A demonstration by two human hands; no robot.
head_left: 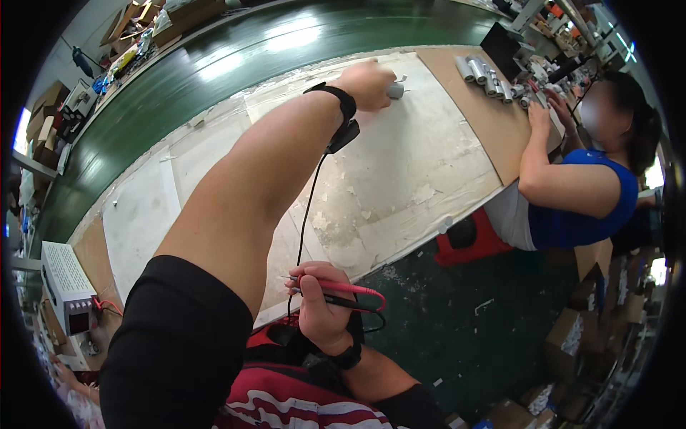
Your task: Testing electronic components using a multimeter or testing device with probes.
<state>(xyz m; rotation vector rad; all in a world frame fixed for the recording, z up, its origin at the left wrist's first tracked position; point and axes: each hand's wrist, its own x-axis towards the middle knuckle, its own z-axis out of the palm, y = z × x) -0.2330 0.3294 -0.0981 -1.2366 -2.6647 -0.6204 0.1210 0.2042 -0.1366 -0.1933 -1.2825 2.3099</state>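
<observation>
My left hand (368, 84) reaches across to the far part of the worktable (429, 157), with its fingers curled. At the fingertips is a small grey cylindrical part (395, 90) with thin pale ends sticking out; the fingers seem closed on it, though the grip is partly hidden. Near my body, my right hand (323, 304) is closed round a pair of test probes, one red (343, 287) and one black (341, 302). Their thin metal tips point left, and their leads loop out to the right of the hand. A black band with a small box (343, 136) circles my left wrist.
A green conveyor belt (236, 53) runs along the far side. Several silver cylinders (475, 69) lie on a brown board (457, 79), where a co-worker (579, 171) in blue handles parts. A bench power supply (69, 293) stands at left; a red stool (468, 239) sits below the table edge.
</observation>
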